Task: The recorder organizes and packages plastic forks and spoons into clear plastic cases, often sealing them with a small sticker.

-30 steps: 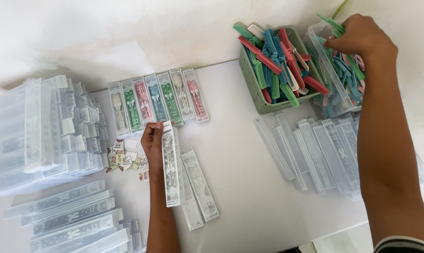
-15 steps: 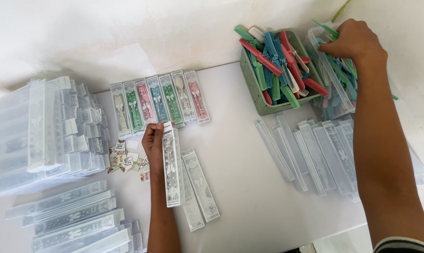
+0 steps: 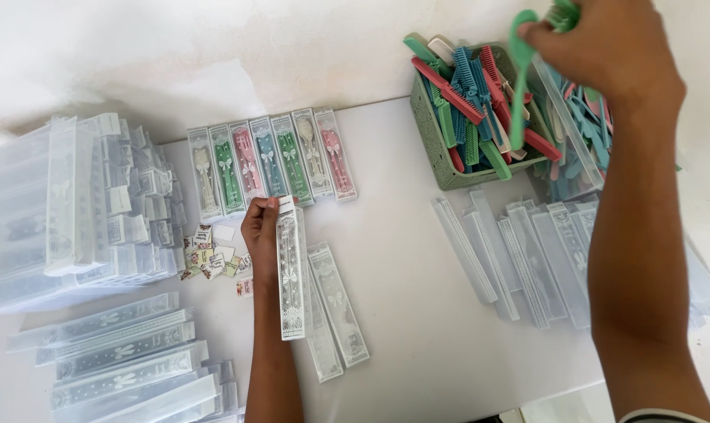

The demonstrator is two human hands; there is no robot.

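Left hand (image 3: 259, 235) has its grip closed on the top end of a long clear sleeve (image 3: 290, 278) with white lace print; the sleeve lies flat on the white worktop (image 3: 402, 258), running away from the fingers toward the near edge. Two more empty sleeves (image 3: 335, 313) sit just beside it on the right, partly under it. Right hand (image 3: 606, 47) is raised at the top right, grip pinched on a green comb (image 3: 519, 78) that hangs down by its handle, over the gap between the green basket (image 3: 429, 133) and the clear tub (image 3: 574, 149). The basket is packed with upright combs in red, blue, green and cream; the tub holds loose combs in blue, pink and green, partly hidden by the forearm. Beyond the left hand: a row of seven filled sleeves (image 3: 273, 160), side by side, touching, colours mixed white, green, pink, teal. A small heap of printed paper tags (image 3: 210, 258) is just left of the left hand. A fan of empty sleeves (image 3: 519, 258) lies near the basket. Left edge: a tall stack of clear packs (image 3: 65, 211); near-left corner: another pile of empty sleeves (image 3: 120, 360).
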